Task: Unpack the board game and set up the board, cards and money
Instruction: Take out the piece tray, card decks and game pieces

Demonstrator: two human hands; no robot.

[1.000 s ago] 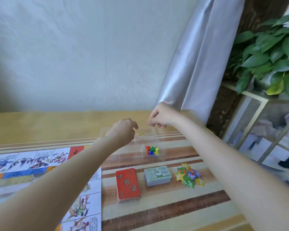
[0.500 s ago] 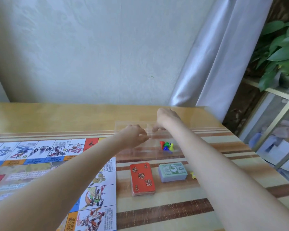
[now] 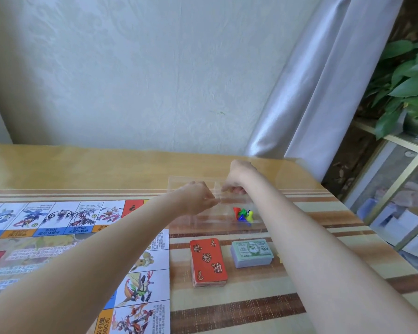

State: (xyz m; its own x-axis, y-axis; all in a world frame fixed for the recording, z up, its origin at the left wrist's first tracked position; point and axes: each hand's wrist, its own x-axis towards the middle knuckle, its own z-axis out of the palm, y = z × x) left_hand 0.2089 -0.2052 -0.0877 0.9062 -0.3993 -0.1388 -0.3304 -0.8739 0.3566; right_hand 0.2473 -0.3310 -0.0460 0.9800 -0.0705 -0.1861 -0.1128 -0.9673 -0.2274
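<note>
A clear plastic tray (image 3: 203,213) is seen lying on the counter (image 3: 263,317) past the card stacks, with a cluster of coloured pawns (image 3: 243,214) held in its right-hand compartment. The tray's far part is reached by both hands. The left hand (image 3: 198,196) is shown with fingers curled over the tray's middle, and the right hand (image 3: 237,179) with fingers bent down at the tray's far edge; whether each grip is pinching the clear plastic or merely pressed against it cannot be told, as the fingertips are turned away and the tray is transparent.

Nearer the camera, a stack of red cards (image 3: 208,261) is laid on the striped counter, with a stack of green paper money (image 3: 251,253) just beside it on the right. The game board (image 3: 58,249) is spread flat to the left, its illustrated squares bordering the red cards.

Beyond the counter a pale wall (image 3: 143,68) and a silvery curtain (image 3: 323,80) are seen, and a leafy plant (image 3: 405,75) is set on a glass-fronted cabinet (image 3: 396,189) at right.
</note>
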